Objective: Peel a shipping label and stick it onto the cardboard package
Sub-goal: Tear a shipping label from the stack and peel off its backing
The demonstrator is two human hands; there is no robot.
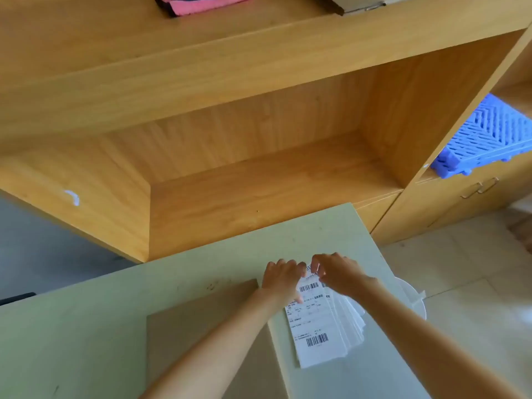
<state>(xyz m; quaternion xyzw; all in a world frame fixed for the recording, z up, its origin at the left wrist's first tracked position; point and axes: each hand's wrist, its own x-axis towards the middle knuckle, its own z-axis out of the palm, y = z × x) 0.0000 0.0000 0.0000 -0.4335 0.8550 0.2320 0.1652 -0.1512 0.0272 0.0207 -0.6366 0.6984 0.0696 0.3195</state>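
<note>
A: Where are we with it?

B: We have both hands at the far end of the stack of labels [322, 321], which lies on the green surface [86, 326] just to the right of the cardboard package [201, 326], the flat brown piece under our left forearm.

A: And the hands themselves?

B: Our left hand [280, 279] is curled, fingers bent down on the top left corner of the stack; it seems to be pinning the sheets, though we cannot tell whether it actually grips anything. Our right hand [335, 273] has thumb and fingers pinched together at the top edge of the top label [309, 305] (the corner itself is hidden between the fingertips), so we judge it is closed on that corner, starting the peel.

A: How do we do this step well?

B: We should keep the left hand pressing the backing flat so only one layer lifts. The stack is fanned out toward the right, so it could slide if the hold goes slack. Peel low and slowly back toward ourselves, so the label does not curl or stick to itself, and touch the glue side as little as we can.

A: Then?

B: Then across to the package, whose face looks bare.
</note>
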